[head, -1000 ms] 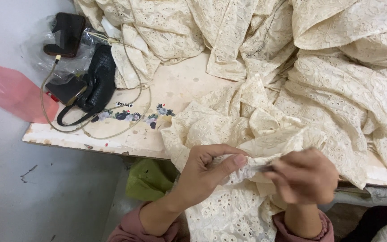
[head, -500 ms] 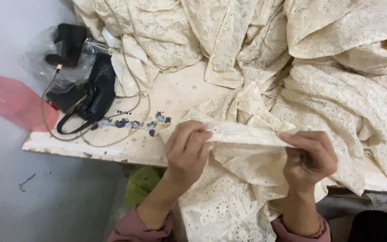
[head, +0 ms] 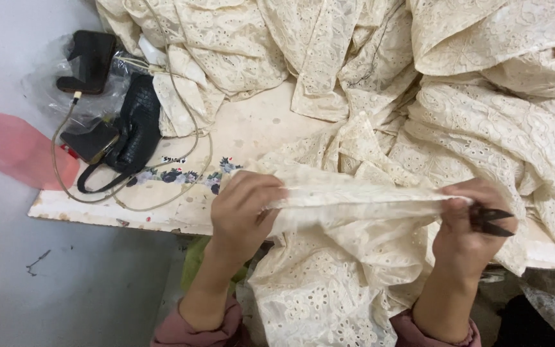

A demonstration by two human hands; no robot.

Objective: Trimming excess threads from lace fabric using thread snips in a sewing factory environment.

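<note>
Currently both hands, left hand (head: 245, 209) and right hand (head: 467, 228), pinch cream eyelet-lace fabric (head: 361, 199) taut; black thread snips (head: 491, 220) in right palm risk nicking it

Single view, head-worn camera, looking steeply down over the person's own forearms onto the table (head: 252, 138). Close range: left hand (head: 246, 209) at about 7 o'clock of frame centre, right hand (head: 469, 225) at about 4 o'clock, both near the bottom edge. Facing away from the body, table edge runs across the lower part of the frame, grey floor (head: 65, 283) at 8 o'clock. Fabric pile (head: 483, 115) fills 12 to 3 o'clock. No second view to overlap with.
</note>
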